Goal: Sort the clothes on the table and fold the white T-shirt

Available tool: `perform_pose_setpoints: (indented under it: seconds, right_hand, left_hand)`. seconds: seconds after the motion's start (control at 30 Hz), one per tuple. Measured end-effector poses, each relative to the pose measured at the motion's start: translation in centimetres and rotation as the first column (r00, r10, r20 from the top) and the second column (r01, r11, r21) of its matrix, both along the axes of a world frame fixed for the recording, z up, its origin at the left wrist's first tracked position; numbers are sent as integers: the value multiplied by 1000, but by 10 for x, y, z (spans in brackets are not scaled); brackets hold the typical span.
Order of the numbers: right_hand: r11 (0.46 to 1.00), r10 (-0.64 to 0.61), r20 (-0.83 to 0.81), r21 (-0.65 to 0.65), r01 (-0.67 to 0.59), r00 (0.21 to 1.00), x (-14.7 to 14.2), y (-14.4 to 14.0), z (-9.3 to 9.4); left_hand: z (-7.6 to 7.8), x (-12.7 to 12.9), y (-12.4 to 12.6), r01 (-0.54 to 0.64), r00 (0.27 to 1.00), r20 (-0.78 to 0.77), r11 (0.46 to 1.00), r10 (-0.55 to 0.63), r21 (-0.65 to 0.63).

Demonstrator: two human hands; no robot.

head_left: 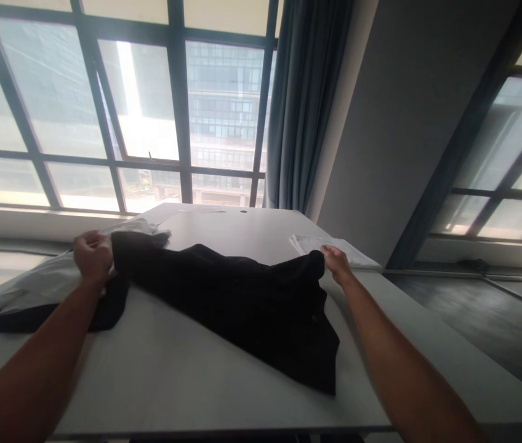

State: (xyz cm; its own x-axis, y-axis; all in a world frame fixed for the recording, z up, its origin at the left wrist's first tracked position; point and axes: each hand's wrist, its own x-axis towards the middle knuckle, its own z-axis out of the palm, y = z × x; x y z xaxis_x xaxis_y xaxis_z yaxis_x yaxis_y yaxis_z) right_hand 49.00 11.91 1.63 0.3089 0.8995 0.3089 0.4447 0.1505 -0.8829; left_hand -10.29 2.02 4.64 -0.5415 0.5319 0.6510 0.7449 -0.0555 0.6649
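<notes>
A black garment (242,301) lies spread across the white table (159,381) in front of me. My left hand (92,255) has its fingers clenched on one far corner, my right hand (335,259) pinches the other. Just beyond my left hand lies white cloth (48,280); beyond my right, folded paper (330,246); then windows (150,123) and a curtain (305,98)

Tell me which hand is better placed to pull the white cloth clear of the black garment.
Left hand, probably: it grips the black garment right beside the white cloth; the right hand holds the opposite corner.
</notes>
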Motion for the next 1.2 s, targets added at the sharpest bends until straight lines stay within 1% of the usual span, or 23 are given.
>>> perform_pose_setpoints:
  seconds: [0.03,0.07,0.1,0.13,0.17,0.23,0.27,0.33,0.4,0.5,0.57,0.63,0.67,0.73,0.77,0.87,0.9,0.93,1.0,1.07,1.13,1.17,1.2]
  right_hand:
    - [999,39,50,-24,-38,998,-3,-4,1]
    - [991,126,137,-71,-118,983,-7,-8,1]
    - [967,239,246,-145,-208,939,-13,-14,2]
    - [930,352,359,-240,-279,865,-20,-20,2]
    - [890,442,455,-331,-314,773,-28,-26,2]
    - [831,547,567,-453,-321,616,-42,-37,3]
    - [814,575,593,-482,-323,563,-49,-42,4]
    - [793,607,610,-502,-345,509,-58,-50,8]
    - [760,650,590,-521,-388,479,-66,-59,14]
    - [679,734,537,-567,-467,415,-79,-72,27]
    - [577,816,450,-612,-541,362,-88,-80,35]
    - [445,896,317,-637,-629,312,-95,-86,43]
    - [385,923,257,-630,-674,287,-97,-89,46]
    - [320,947,198,-551,-771,251,-99,-93,51]
    - [304,952,189,-492,-816,240,-98,-95,53]
    - [261,963,148,-322,-910,224,-93,-97,58]
    - [268,962,134,-283,-921,239,-91,-96,58]
    - [305,951,135,-243,-921,279,-89,-96,58]
    - [463,880,190,-139,-875,436,-87,-92,55]
    - [642,745,261,-32,-766,613,-87,-87,49]
    - [744,632,302,20,-668,713,-89,-82,43]
    - [768,602,315,26,-640,734,-89,-79,40]
    - [780,585,325,26,-625,743,-89,-77,37]
  left_hand:
    - [-1,9,1,-53,998,-41,998,54,34]
    - [-3,21,2,-40,994,-104,998,46,56]
    - [-6,37,3,55,975,-215,998,-50,16]
    - [-10,55,5,198,913,-342,974,-223,-106]
    - [-15,75,6,319,803,-438,912,-405,-257]
    - [-25,110,8,379,578,-495,751,-649,-541]
    - [-29,124,9,355,517,-468,677,-717,-645]
    - [-32,142,8,277,482,-403,572,-778,-772]
    - [-26,147,4,214,488,-388,538,-782,-815]
    - [-6,146,-5,129,494,-409,529,-768,-838]
    - [6,148,-11,77,493,-386,481,-780,-874]
    - [11,156,-14,76,442,-390,467,-808,-881]
    - [10,163,-14,114,395,-402,478,-826,-871]
    - [4,180,-12,254,293,-411,485,-863,-837]
    - [0,190,-11,337,254,-395,463,-883,-819]
    - [-7,216,-17,540,204,-247,320,-947,-779]
    - [-6,223,-22,584,203,-183,269,-962,-766]
    - [-2,227,-29,621,206,-115,220,-972,-752]
    - [11,228,-44,691,211,27,129,-977,-711]
    - [32,220,-56,772,232,134,98,-963,-628]
    - [57,205,-64,827,307,152,185,-939,-530]
    - [71,194,-67,824,376,112,277,-920,-495]
    - [85,182,-70,795,475,52,403,-879,-453]
